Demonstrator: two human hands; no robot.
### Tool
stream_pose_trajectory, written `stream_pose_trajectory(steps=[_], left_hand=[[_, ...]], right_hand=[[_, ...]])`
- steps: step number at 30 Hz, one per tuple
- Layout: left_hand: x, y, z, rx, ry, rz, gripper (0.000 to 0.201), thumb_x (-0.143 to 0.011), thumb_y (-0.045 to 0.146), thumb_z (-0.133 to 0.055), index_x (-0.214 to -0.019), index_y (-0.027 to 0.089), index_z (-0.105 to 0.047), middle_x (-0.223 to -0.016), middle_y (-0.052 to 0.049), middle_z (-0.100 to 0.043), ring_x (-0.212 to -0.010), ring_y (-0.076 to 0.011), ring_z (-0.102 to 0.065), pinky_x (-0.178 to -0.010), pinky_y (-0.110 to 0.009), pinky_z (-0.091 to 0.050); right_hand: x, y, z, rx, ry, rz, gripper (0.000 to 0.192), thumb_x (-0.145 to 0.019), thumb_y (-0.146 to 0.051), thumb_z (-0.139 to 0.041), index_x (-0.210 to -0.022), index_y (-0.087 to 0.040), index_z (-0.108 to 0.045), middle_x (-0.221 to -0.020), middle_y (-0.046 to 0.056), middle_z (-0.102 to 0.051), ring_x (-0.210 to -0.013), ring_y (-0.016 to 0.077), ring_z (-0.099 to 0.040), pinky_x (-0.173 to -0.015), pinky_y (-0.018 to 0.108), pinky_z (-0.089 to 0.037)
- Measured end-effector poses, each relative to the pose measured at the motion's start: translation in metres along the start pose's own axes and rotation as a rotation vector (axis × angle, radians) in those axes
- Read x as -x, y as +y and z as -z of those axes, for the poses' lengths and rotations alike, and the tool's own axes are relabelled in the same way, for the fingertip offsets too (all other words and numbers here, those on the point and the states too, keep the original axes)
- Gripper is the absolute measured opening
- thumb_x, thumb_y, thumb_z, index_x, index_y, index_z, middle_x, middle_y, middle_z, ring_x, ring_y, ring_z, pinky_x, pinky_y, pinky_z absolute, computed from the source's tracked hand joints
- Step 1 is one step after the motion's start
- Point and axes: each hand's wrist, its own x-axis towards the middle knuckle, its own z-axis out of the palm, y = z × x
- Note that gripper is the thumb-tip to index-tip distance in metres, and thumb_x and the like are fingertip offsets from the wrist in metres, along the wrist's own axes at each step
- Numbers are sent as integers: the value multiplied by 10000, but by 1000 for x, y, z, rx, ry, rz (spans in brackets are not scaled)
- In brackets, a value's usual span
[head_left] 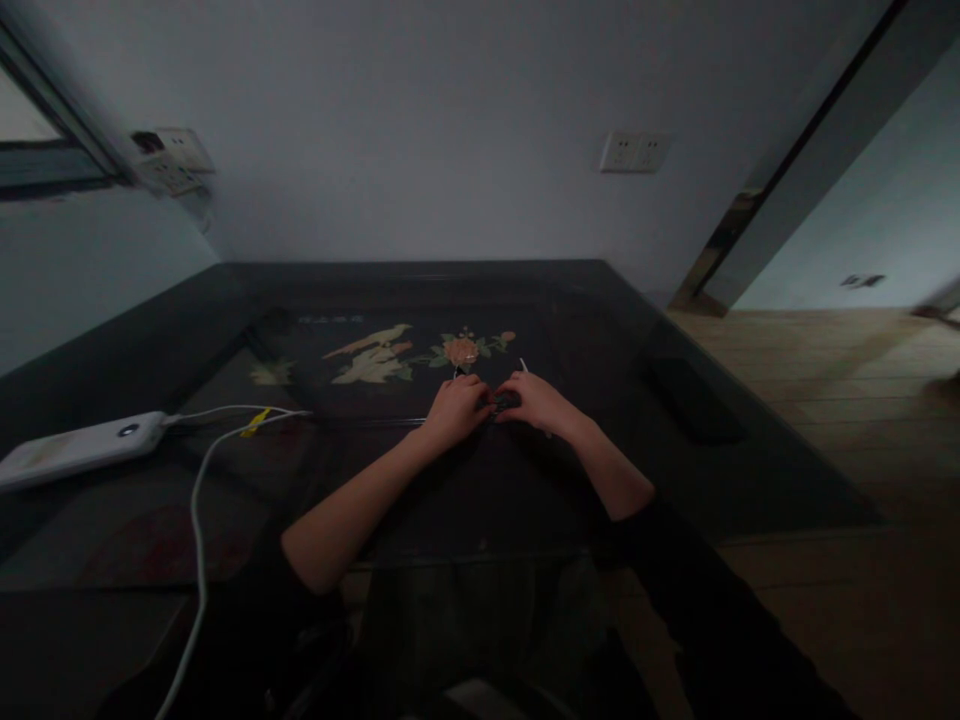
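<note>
**Two hands closed over a small dark object at mid-table**

From the left: a white power bank lies flat on the table edge, smooth-cased and rectangular with rounded corners; a white cable with a yellow tag runs from it in a loose curve toward me. The dark table has a glossy, glass-like top over an inlaid panel of birds and flowers. My left hand and right hand meet fingertip to fingertip, fingers curled around a small dark object resting on the table between them; I cannot tell what it is, nor how firmly either hand grips it. A thin pale sliver shows just beyond the right hand. In this dim light I judge that short, steady finger movements with wrists braced on the glass suit best. A dark flat slab lies to the right.
</note>
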Motion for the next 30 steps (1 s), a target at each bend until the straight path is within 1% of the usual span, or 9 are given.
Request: stream_pose_trajectory(steps=[9, 14, 22, 30], left_hand=[[0, -3, -3, 5, 21, -18, 109, -872, 271, -634, -938, 191, -670, -1023, -70, -645, -1016, -252, -589, -863, -374, -418], [0, -3, -4, -1, 6, -8, 120, -883, 276, -624, -944, 182, -665, -1029, -76, -651, -1011, -255, -595, -859, -375, -414], [-1, -3, -5, -14, 8, -4, 139, -883, 287, -627, -954, 175, -670, -1013, -80, -667, -1014, -254, -606, -883, -382, -413], [0, -4, -6, -23, 23, -29, 130, -885, 279, -621, -951, 179, -674, -1002, -77, -674, -1010, -248, -613, -900, -382, -402]], right_hand=[[1, -3, 3, -10, -15, 1, 410, -753, -360, -792, -1089, -144, -701, -1012, 99, -638, -968, 245, -598, -816, 327, -429], [2, -4, 3, -10, -17, -2, 402, -758, -346, -788, -1087, -131, -702, -1007, 101, -641, -968, 246, -600, -814, 325, -430], [1, -2, 0, -6, -6, -2, 404, -748, -360, -795, -1080, -148, -707, -1004, 102, -645, -963, 245, -602, -804, 324, -433], [1, -3, 0, -3, 7, -12, 391, -743, -353, -799, -1069, -157, -707, -1015, 100, -647, -968, 245, -608, -802, 327, -441]])
